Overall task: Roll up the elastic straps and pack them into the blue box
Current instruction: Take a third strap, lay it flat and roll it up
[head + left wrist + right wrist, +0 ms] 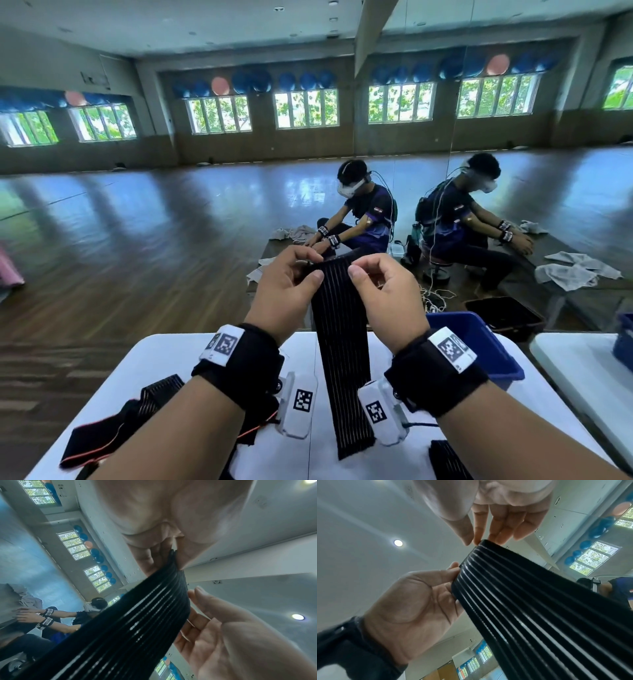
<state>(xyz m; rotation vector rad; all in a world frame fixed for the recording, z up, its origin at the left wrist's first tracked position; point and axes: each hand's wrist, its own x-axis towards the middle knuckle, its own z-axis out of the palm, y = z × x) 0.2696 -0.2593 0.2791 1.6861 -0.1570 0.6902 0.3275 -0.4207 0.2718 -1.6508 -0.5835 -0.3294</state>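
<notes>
Above the white tabletop (164,356), both hands hold up 1 black ribbed elastic strap (339,342) by its top edge. The left hand (286,291) pinches the top left corner between thumb and curled fingers; the right hand (385,294) pinches the top right corner the same way, so neither hand is free. From that edge the strap hangs down towards the person, and its lower end lies on the tabletop between the wrists. Its long axis runs near to far, with the raised ribs running lengthwise.

It looks light, soft and limp, sagging under its own weight, and the ribbed weave should give fingers a fair grip. Being stretchy, it will likely spring loose unless the roll is kept tight, so the 2 top corners seem the sensible place to start turning it over.

Just right of the right wrist sits the blue box (486,346). More dark straps (150,401) lie loose at the tabletop's near left.
</notes>
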